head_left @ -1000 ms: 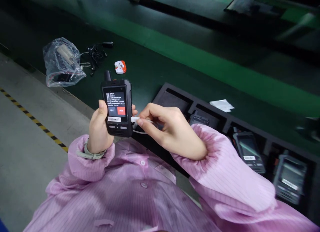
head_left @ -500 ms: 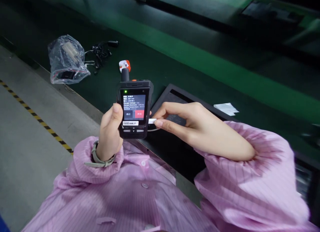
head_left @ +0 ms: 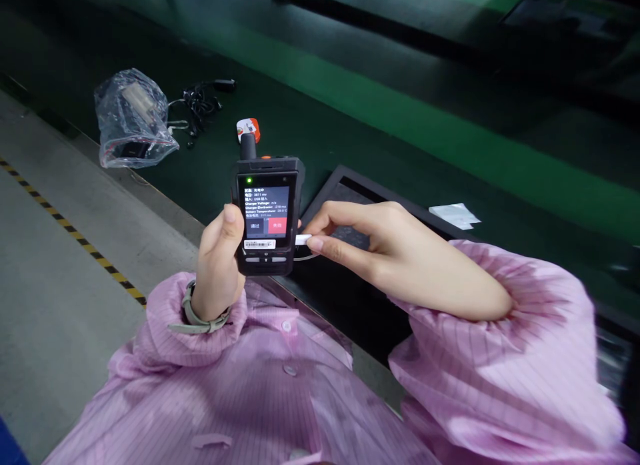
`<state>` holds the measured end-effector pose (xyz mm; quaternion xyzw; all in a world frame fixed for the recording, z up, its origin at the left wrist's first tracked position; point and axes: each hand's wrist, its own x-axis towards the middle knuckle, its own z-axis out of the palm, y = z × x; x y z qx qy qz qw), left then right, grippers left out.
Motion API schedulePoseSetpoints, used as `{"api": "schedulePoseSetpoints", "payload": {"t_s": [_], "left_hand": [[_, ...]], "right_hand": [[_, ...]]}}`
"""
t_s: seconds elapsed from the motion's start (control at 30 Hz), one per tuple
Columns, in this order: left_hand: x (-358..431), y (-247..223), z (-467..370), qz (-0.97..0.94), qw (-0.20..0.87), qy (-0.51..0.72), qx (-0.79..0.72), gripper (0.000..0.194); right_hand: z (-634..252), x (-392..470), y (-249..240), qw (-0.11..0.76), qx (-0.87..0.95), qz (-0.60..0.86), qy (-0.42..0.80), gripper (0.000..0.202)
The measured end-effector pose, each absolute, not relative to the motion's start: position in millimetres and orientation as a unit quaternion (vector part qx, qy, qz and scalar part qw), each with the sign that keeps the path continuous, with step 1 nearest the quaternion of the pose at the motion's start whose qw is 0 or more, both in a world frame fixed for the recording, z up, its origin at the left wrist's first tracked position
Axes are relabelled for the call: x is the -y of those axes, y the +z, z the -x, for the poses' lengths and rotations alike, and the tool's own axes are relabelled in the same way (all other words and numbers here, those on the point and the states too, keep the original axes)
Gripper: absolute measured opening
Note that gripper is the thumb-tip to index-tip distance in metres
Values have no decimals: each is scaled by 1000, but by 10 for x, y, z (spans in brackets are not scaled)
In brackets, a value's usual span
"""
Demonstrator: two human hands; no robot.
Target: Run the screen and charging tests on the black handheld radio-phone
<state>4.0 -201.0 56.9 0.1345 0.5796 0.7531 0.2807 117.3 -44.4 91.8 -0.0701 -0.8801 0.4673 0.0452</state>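
Observation:
My left hand (head_left: 220, 265) is wrapped round a black two-way radio (head_left: 267, 248) with a stubby antenna and a lit screen. Its thumb lies along the radio's left edge; most of the other fingers are hidden behind it. A green light glows above the text on the screen, which has a grey and a red button. Between thumb and forefinger, my right hand (head_left: 373, 241) pinches a white cable plug (head_left: 303, 239) at the radio's right side. A thin pale cable (head_left: 306, 257) curves below the plug.
Beneath my right hand lies a dark, black-framed tray or mat (head_left: 345, 178) on the green bench (head_left: 390, 158). Farther left are a clear zip bag (head_left: 133, 121), tangled black cables (head_left: 200, 105) and an orange-and-white item (head_left: 249, 128). White paper (head_left: 455, 215) lies to the right.
The hands, radio and plug keep almost the same pose, with the radio slightly higher in view. The plug stays at the radio's side.

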Motion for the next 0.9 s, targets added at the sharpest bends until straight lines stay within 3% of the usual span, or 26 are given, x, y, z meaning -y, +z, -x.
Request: {"api": "schedulePoseSetpoints", "payload": {"t_s": [0.7,0.8,0.9], "left_hand": [[1985,493,-36,-133,286,771,-554,47],[1963,481,-32,-130,285,773,-551,46],[1943,469,-33,-124,280,785,-539,41]], "right_hand": [[-1173,443,846,53,894,65,441,14],[-1177,499,821,141,913,52,378,11],[-1166,582,804,268,929,13,256,30]]}}
